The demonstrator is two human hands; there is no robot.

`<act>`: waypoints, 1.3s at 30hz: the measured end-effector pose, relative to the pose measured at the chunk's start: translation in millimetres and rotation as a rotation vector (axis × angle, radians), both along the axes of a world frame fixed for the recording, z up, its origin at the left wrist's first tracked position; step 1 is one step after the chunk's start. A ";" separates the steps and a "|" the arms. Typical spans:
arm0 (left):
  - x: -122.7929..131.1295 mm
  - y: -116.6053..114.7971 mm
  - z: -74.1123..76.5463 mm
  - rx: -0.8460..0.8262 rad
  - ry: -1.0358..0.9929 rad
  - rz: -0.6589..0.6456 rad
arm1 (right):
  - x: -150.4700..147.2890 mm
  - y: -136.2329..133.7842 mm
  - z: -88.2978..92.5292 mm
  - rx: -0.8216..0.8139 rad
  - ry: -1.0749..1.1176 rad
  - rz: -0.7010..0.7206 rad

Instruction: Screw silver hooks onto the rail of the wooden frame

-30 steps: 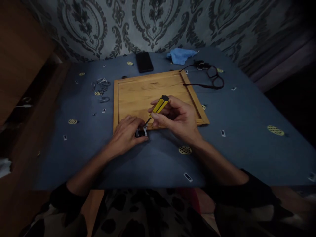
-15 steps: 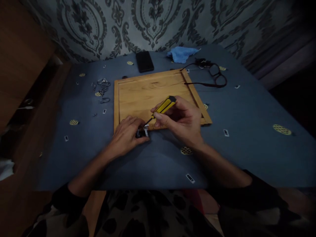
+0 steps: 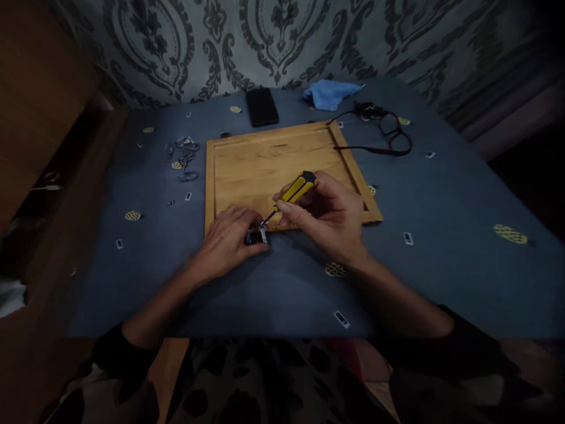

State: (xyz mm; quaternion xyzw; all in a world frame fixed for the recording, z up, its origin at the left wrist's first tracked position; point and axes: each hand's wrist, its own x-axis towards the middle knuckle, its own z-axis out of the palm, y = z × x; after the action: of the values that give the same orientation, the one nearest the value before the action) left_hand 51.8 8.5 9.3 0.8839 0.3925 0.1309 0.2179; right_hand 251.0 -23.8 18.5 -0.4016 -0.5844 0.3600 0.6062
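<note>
My right hand (image 3: 333,221) is closed round the yellow and black handle of a screwdriver (image 3: 296,189). The shaft slants down to the left, and its tip meets a small shiny metal fitting (image 3: 263,234) at the near edge of a framed wooden panel (image 3: 282,168). Curled round that fitting from the left is my left hand (image 3: 232,238), its fingers over the panel's edge and its thumb below. Part of the fitting is hidden by these fingers. Whether a screw sits under the tip is too small to tell.
Several loose metal pieces (image 3: 186,159) and a small screw (image 3: 171,202) lie left of the panel. Behind it are a black phone (image 3: 262,107) and a blue cloth (image 3: 331,94). A pair of glasses (image 3: 392,147) overlaps the panel's right side. The wall rises behind the table.
The view has shifted slightly. Both hands keep their hold, and the screwdriver tip still rests at the metal fitting, its shaft a little changed in angle.
</note>
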 end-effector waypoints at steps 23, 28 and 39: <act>-1.1 0.0 -0.9 0.015 0.000 -0.024 | 1.6 -0.1 3.5 -0.043 -0.017 0.025; -2.1 0.2 -2.4 0.021 -0.014 -0.042 | 3.9 0.8 8.2 -0.073 -0.013 0.047; -3.7 -0.1 -7.5 0.058 -0.049 -0.057 | 8.2 0.5 9.5 -0.084 -0.055 0.000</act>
State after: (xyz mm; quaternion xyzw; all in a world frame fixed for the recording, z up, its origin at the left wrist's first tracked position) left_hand 48.1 8.4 1.8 0.8971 0.3580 0.1577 0.2054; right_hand 259.2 -23.4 28.0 -0.4366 -0.5854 0.3731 0.5723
